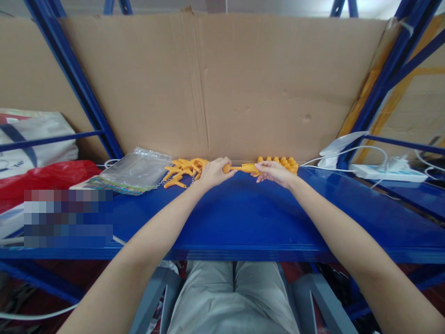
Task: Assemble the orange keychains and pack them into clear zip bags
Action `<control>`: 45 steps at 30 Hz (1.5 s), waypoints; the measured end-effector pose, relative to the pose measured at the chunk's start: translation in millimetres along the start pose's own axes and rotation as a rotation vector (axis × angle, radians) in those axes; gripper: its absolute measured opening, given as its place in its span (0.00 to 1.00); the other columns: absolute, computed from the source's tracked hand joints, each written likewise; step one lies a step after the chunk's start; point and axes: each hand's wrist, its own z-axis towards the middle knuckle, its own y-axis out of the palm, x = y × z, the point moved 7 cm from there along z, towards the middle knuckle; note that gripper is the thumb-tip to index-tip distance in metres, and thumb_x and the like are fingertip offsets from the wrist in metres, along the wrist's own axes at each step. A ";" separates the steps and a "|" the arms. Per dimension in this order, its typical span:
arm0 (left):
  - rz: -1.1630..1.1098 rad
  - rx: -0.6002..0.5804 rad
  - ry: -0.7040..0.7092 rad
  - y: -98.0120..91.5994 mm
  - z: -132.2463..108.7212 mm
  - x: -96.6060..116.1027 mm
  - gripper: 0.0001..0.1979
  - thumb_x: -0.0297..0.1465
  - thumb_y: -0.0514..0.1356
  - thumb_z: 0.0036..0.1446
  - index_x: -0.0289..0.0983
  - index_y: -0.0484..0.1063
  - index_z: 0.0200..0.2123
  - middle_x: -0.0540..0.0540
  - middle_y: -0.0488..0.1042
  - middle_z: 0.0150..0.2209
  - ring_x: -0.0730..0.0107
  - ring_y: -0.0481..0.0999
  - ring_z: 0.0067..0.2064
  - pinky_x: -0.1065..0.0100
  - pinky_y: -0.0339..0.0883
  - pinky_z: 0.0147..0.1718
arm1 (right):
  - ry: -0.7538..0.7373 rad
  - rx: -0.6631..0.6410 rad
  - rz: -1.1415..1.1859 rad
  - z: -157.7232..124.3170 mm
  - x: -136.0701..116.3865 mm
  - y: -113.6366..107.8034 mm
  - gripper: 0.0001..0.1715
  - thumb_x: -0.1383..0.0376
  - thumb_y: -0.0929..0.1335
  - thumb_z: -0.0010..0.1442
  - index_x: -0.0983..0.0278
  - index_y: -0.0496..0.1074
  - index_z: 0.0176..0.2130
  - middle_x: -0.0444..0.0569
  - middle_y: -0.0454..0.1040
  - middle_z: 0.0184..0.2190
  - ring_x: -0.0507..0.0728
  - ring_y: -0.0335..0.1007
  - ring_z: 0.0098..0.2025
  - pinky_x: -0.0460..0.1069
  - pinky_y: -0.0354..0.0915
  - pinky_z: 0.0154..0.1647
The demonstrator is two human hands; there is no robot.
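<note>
Before the cardboard panel (278, 83), an orange rod (247, 168) seems half-done, the left hand (214, 172) closed on its ball end, the right hand (276, 172) pinching its thicker part, while whether orange branched pieces (190, 165) and orange knobbed pieces (288, 163) near the panel are finished, I cannot tell.

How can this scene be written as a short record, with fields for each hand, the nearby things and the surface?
Left hand: grips the rounded end of an orange item
Right hand: holds the item's other end
Left side: orange pieces with chains, then a clear plastic bag
Right side: knobbed orange pieces behind the right hand
Surface: blue tabletop
Behind: cardboard panel
Unclear: the item's fine details
</note>
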 end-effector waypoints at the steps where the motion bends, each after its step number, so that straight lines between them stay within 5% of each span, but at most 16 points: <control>1: 0.002 0.003 0.000 -0.5 -0.3 0.6 0.14 0.43 0.62 0.56 0.39 0.72 0.38 0.44 0.78 0.36 0.62 0.77 0.39 0.68 0.64 0.34 | 0.002 0.006 0.002 -0.4 -0.6 0.5 0.09 0.62 0.67 0.66 0.65 0.74 0.36 0.51 0.80 0.32 0.50 0.73 0.24 0.47 0.69 0.31; 11: 0.003 -0.013 -0.011 -0.5 -1.0 2.0 0.14 0.43 0.61 0.58 0.39 0.72 0.41 0.44 0.77 0.39 0.61 0.77 0.41 0.67 0.66 0.37 | 0.099 0.081 0.154 -3.4 -0.4 5.6 0.16 0.61 0.63 0.70 0.68 0.72 0.34 0.51 0.76 0.25 0.50 0.71 0.25 0.47 0.70 0.35; 17: -0.022 -0.006 -0.084 -7.6 0.9 -9.5 0.24 0.41 0.58 0.62 0.41 0.63 0.58 0.45 0.77 0.43 0.62 0.78 0.44 0.66 0.68 0.40 | 0.049 0.178 0.241 8.7 1.6 -4.4 0.10 0.61 0.65 0.67 0.62 0.65 0.34 0.50 0.76 0.28 0.54 0.76 0.31 0.50 0.74 0.39; 20: 0.071 -0.041 -0.134 -5.6 2.3 -26.0 0.20 0.35 0.53 0.64 0.38 0.65 0.57 0.40 0.77 0.47 0.58 0.76 0.49 0.62 0.69 0.45 | -0.083 0.372 0.014 15.6 -4.1 -14.9 0.10 0.60 0.68 0.63 0.60 0.62 0.38 0.51 0.77 0.35 0.56 0.77 0.35 0.52 0.74 0.40; 23: 0.209 -0.195 -0.120 10.4 -1.2 -44.4 0.16 0.25 0.51 0.60 0.35 0.73 0.48 0.36 0.75 0.50 0.54 0.74 0.53 0.57 0.67 0.52 | -0.160 0.499 -0.465 21.4 -12.8 -11.8 0.15 0.56 0.69 0.62 0.61 0.63 0.43 0.54 0.77 0.42 0.60 0.77 0.42 0.55 0.71 0.43; 30: 0.210 -0.443 -0.146 42.8 -20.5 -79.4 0.23 0.25 0.54 0.55 0.42 0.73 0.54 0.39 0.69 0.62 0.48 0.61 0.65 0.41 0.58 0.59 | -0.200 0.340 -1.383 36.2 -5.8 24.2 0.18 0.60 0.64 0.67 0.68 0.67 0.53 0.66 0.77 0.49 0.69 0.73 0.52 0.61 0.60 0.54; 35: 0.192 -0.413 -0.175 43.0 -19.7 -80.7 0.19 0.25 0.55 0.54 0.43 0.78 0.46 0.39 0.73 0.57 0.42 0.63 0.63 0.34 0.56 0.57 | -0.177 0.241 -1.512 41.4 4.0 29.7 0.18 0.61 0.64 0.67 0.67 0.73 0.52 0.65 0.78 0.48 0.69 0.73 0.52 0.64 0.56 0.56; 45: 0.254 -0.333 -0.106 35.7 -16.0 -68.6 0.17 0.26 0.54 0.55 0.42 0.79 0.43 0.37 0.78 0.48 0.45 0.70 0.54 0.41 0.59 0.52 | -0.152 0.237 -1.520 44.6 12.9 32.3 0.24 0.57 0.65 0.67 0.68 0.72 0.55 0.66 0.76 0.51 0.70 0.70 0.55 0.67 0.52 0.59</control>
